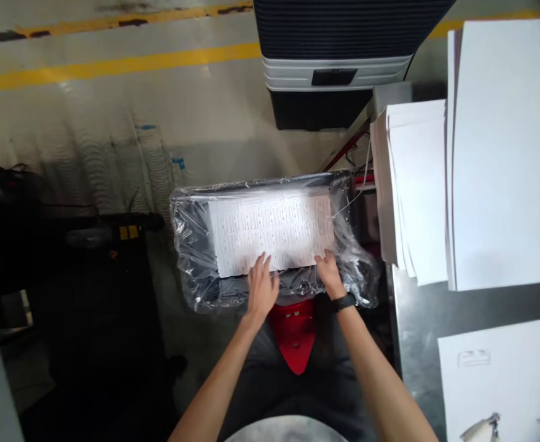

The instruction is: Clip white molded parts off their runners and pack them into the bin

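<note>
Left hand (262, 290), fingers apart, at the near edge of the white, patterned rectangular sheet (270, 230); right hand (328, 275) at its near right corner, finger closure indeterminable. The sheet lies mid-width on the black, clear-plastic-wrapped tray (193, 245), nearer its far edge.

Right of you: a metal table (419, 319) bearing two paper stacks—the narrower stack (419, 184) beside the larger-sheeted stack (509, 153). Nearer you on the same table, a loose white sheet (495, 380) shows a faint outlined mark; a small metal tool (479, 426) lies on its lower part, type unclear. Ahead of you, a black-and-silver case (334, 73) stands on the floor (205, 116), near a yellow floor stripe (126, 69) and a small blue scrap (177, 162). Left of you: dark equipment (99, 307) with yellow patches (128, 232)—details lost in shadow.
</note>
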Available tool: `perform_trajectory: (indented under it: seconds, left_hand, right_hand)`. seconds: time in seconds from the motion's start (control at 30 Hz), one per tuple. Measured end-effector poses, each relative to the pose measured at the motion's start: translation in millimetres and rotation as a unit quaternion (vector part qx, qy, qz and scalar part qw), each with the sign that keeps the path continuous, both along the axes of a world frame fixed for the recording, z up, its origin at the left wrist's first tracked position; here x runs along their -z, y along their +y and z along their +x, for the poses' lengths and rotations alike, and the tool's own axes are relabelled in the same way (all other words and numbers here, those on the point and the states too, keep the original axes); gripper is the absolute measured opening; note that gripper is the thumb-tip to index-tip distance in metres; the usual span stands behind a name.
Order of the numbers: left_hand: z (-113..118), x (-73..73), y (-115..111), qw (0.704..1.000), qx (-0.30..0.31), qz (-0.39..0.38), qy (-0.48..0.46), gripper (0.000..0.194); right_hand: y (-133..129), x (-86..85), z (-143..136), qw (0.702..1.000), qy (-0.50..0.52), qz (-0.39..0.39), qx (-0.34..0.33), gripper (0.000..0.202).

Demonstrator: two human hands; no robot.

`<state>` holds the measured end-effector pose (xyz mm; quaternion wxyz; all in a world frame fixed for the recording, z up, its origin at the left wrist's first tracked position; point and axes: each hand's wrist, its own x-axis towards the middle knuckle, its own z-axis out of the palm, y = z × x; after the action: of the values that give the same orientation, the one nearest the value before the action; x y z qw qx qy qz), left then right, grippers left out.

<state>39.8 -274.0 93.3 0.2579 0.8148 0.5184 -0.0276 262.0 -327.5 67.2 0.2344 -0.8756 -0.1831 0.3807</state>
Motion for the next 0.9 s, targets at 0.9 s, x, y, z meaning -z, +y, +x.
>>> perform_trajectory:
  seconds: [0.9]
  left_hand:
    - [116, 119.2, 93, 0.975, 0.209, -0.021, -0.069, 0.066]
  right_hand:
    - [55, 54.9, 5, 0.932, -0.270, -0.064, -0.233, 0.064]
